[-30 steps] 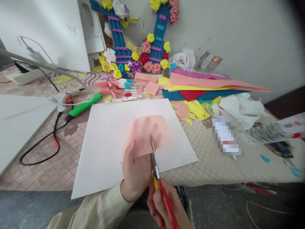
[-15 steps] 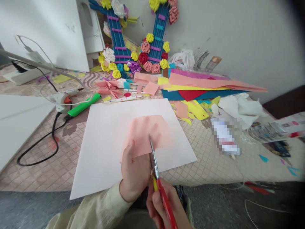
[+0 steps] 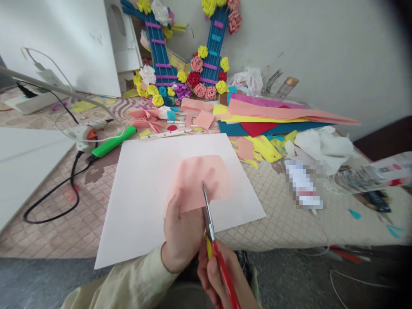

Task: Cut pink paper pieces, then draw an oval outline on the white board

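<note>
A thin sheet of pink paper (image 3: 193, 184) lies over the fingers of my left hand (image 3: 183, 238), which show through it as shadows. My left thumb presses on its near left edge. Held by the handles in my right hand (image 3: 222, 268) is a pair of scissors (image 3: 209, 219) with red and yellow grips. One blade rests above the pink paper and the other passes below its near edge. A large white sheet (image 3: 141, 184) lies under my left hand and the pink paper.
A glue gun (image 3: 85, 136) with a black cord and a green stick-shaped object (image 3: 112, 143) lie to the left. Coloured paper sheets (image 3: 267, 113) and yellow scraps (image 3: 264, 148) lie beyond the white sheet. A clear bottle (image 3: 363, 178) lies at the right. Flower-covered blue decorations (image 3: 210, 56) lean against the wall.
</note>
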{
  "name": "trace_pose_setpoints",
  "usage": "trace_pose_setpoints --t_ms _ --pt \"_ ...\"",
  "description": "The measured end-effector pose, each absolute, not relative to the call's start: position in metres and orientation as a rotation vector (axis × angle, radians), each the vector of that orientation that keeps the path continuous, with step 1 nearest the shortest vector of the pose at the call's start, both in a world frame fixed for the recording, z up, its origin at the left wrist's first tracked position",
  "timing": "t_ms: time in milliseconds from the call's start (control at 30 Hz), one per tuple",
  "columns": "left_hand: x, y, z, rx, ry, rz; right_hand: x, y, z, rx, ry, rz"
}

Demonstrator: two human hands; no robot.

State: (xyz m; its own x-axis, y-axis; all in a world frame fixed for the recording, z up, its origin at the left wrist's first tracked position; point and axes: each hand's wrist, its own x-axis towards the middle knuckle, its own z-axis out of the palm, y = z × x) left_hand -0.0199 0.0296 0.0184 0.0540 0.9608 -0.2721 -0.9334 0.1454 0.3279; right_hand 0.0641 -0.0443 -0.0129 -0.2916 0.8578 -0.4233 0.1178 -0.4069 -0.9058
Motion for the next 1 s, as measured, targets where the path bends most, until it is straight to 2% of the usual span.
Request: trace_pose_setpoints --t_ms 200,433,1000 --pt "-0.02 0.027 0.02 0.047 0.439 1.344 0.064 -0.043 -0.008 -1.377 -1.338 1.586" --pt "-0.02 0.022 0.022 0.042 0.43 1.295 0.066 -0.044 -0.007 -1.349 -1.321 1.686" --pt "-0.021 0.019 0.022 0.056 0.449 1.213 0.065 -0.042 -0.004 -1.299 -1.349 1.644"
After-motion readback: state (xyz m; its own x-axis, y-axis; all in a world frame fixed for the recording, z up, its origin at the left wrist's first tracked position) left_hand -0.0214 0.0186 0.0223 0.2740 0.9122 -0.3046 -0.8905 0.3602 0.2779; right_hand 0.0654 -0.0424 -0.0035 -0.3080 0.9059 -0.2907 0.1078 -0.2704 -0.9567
